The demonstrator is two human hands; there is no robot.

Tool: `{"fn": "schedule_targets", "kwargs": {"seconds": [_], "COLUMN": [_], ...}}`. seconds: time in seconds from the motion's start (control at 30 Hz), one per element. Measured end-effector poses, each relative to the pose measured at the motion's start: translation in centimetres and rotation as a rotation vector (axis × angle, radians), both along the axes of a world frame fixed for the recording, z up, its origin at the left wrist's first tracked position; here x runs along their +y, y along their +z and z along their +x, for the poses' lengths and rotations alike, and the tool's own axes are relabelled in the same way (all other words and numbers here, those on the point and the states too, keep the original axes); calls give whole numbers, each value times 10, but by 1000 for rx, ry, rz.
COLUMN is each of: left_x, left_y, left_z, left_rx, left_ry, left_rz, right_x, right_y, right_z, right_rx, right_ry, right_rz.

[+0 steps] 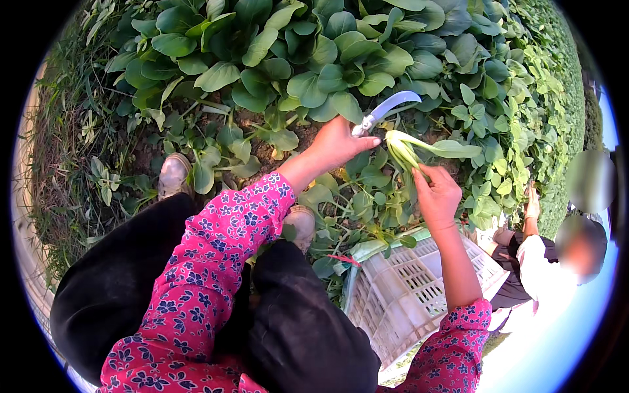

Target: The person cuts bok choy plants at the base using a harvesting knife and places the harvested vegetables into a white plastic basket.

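Observation:
My left hand (pixel 336 142) grips a small curved knife (pixel 388 108) by its handle, the sickle-like blade pointing up and to the right. Just right of it, my right hand (pixel 438 194) pinches a cut leafy green (pixel 404 147), probably a bok choy, by its pale stalks. One long leaf (pixel 457 149) of that plant sticks out to the right. My left thumb is close to its pale base; whether they touch I cannot tell. Dense broad-leaved greens (pixel 319 73) stand in the ground ahead of my hands.
A white slatted plastic crate (pixel 393 294) stands below my right forearm, with a red tie (pixel 344 259) at its corner. My shoes (pixel 175 174) are among low plants and soil. Grass (pixel 64 147) borders the left side. Another person (pixel 545 267) crouches at far right beside the plants.

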State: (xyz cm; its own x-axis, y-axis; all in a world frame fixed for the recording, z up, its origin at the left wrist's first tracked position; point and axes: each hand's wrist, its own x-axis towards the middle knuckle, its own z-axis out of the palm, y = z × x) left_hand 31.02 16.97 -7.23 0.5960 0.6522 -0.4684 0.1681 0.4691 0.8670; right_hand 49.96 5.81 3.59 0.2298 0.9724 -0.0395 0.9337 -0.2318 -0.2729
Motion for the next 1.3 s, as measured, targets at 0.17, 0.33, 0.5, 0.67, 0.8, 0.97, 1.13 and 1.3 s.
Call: {"fn": "schedule_targets", "kwargs": {"seconds": [0.17,0.33,0.5,0.67,0.8,0.97,1.13,1.3], "left_x": [-37,-48,-54,-34,-24,-20,-13,-5], "left_y": [52,64,73,22,1,-25,-7,-14], "left_z": [-12,-54,-82,-154,-195,-188,-166,-159], "left_rx": [-275,-125,-430,-231,259,751,849,684], "left_ry": [110,127,-5,231,366,387,450,484], "left_rz": [-227,165,-123,-343,-270,184,260,292], "right_x": [-31,-9,16,33,71,126,142,128], "right_y": [39,78,55,16,-13,-53,-67,-79], "right_z": [-38,-80,-113,-138,-181,-229,-209,-182], "right_rx": [208,77,613,363,140,-196,-462,-293], "right_ry": [10,287,-69,177,591,726,483,367], "right_rz": [-52,48,-597,-654,-364,-216,-337,-348]}}
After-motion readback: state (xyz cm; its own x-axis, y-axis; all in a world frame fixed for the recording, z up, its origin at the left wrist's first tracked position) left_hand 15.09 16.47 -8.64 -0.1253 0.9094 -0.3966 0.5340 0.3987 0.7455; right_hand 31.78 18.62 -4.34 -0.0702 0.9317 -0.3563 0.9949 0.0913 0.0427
